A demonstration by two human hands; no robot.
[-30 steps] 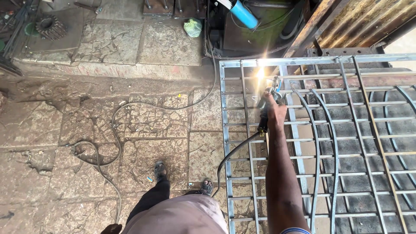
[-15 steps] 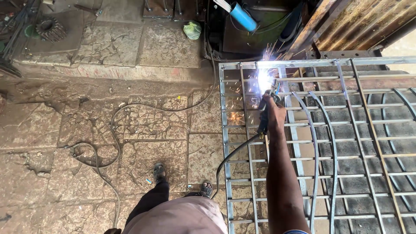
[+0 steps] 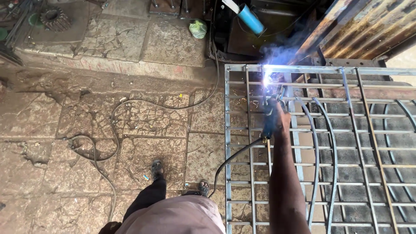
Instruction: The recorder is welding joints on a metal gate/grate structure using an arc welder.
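Our right hand grips the torch, its tip sparking bright against an upper bar of the metal gate lying flat on the stone floor. A cable trails from the torch toward our feet; our left hand is out of view.

A blue pipe lies well beyond the fingers, up near the dark machine base. A crumpled green bag sits on the stone slab to the far left of them. A toothed gear wheel rests much farther left, in the corner. Rusty corrugated sheets lean beyond the fingers to their right. A loose black hose loops over the cracked stone floor, well to the left.
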